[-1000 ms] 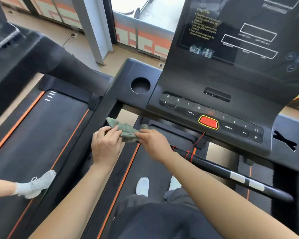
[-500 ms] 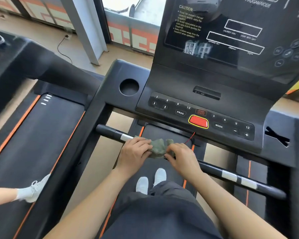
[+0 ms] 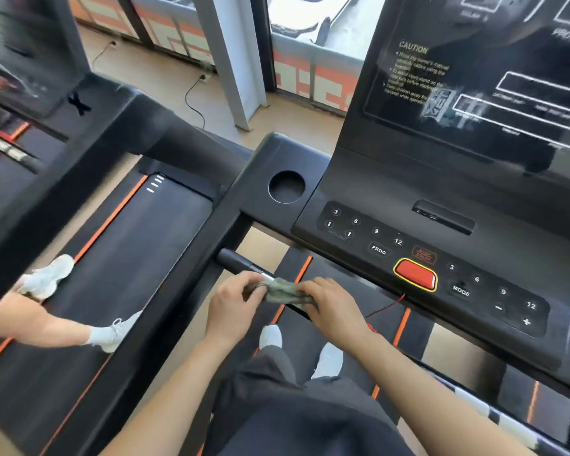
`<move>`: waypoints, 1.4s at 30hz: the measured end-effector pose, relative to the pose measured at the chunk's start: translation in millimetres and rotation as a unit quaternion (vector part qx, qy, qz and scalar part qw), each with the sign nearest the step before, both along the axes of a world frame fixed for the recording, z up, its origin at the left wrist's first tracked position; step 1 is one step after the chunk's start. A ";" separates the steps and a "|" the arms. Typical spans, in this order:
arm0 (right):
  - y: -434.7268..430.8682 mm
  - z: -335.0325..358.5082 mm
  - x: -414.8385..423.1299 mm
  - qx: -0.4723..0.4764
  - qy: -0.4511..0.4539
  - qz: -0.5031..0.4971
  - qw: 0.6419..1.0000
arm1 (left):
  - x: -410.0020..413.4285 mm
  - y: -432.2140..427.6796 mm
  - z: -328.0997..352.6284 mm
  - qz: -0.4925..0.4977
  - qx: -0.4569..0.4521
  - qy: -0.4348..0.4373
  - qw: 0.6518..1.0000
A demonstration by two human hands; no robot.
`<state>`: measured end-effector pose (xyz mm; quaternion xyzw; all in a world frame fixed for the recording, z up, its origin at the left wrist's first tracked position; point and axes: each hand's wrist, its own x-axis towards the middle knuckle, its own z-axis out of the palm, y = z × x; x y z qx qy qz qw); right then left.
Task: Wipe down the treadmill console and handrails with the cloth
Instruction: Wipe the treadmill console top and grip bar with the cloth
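Observation:
A crumpled grey-green cloth (image 3: 282,290) lies over the black front handrail (image 3: 236,261) just below the console. My left hand (image 3: 232,306) grips its left end and my right hand (image 3: 334,307) grips its right end, both pressed on the bar. The bar's left stub shows past my left hand; the stretch under cloth and hands is hidden. The black console (image 3: 392,205) rises above, with a button strip, a red stop button (image 3: 415,274) and a dark display panel (image 3: 494,80).
A round cup holder (image 3: 286,186) sits left of the buttons. A red safety cord (image 3: 384,307) hangs by my right wrist. Another person's legs in white shoes (image 3: 111,334) stand on the neighbouring treadmill (image 3: 119,245) at left. My white shoes (image 3: 270,335) rest on the belt below.
Both hands carried the cloth from the left side rail down onto the front handrail and keep it there. The view has swung left and nearer, showing more of the neighbouring treadmill.

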<state>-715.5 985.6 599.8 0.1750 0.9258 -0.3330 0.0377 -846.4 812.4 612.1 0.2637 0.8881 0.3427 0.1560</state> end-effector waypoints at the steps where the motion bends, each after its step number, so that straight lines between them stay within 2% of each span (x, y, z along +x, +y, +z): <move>1: 0.1 1.8 -5.5 -0.019 0.000 -0.008 1.000 | -4.7 -1.4 2.8 0.006 0.009 -0.007 1.000; 4: 1.8 13.3 -24.6 -0.075 0.017 -0.058 0.995 | -23.3 -0.9 11.3 0.025 0.043 -0.010 0.999; 7: 5.6 29.3 -52.0 -0.084 0.091 -0.108 0.986 | -51.8 7.2 20.6 0.030 0.061 0.013 0.998; 11: 8.9 50.7 -101.1 -0.012 0.200 -0.177 0.964 | -99.0 28.6 34.5 0.024 0.089 0.126 0.988; 14: 12.6 58.0 -138.9 0.089 0.254 -0.195 0.943 | -134.0 42.1 30.3 0.026 0.096 0.151 0.984; 15: 14.0 56.1 -148.8 0.116 0.239 -0.186 0.946 | -143.2 44.0 24.4 0.025 0.085 0.143 0.986; 19: 10.0 37.5 -169.2 0.143 0.067 -0.105 0.982 | -159.2 28.2 -5.6 0.010 -0.003 0.082 0.997; 22: -4.1 24.0 -173.7 0.199 -0.002 -0.049 0.979 | -155.4 9.1 -17.9 0.018 -0.014 0.046 0.999; 25: -21.9 13.7 -185.3 0.206 -0.086 -0.012 0.975 | -154.2 5.4 -22.0 0.020 -0.008 0.049 0.999; 31: -14.6 7.0 -213.7 0.192 -0.100 0.016 0.976 | -157.1 6.6 -25.6 0.032 0.010 0.048 0.998; 34: 14.9 11.4 -234.6 0.174 -0.119 0.009 0.978 | -159.2 7.5 -27.0 0.044 0.013 0.041 0.998; 40: 99.5 19.8 -264.1 0.205 -0.164 -0.036 0.964 | -159.0 7.6 -28.6 0.051 0.021 0.033 0.998; 42: 119.5 22.7 -269.9 0.182 -0.183 -0.064 0.964 | -159.2 8.1 -28.8 0.051 0.021 0.030 0.998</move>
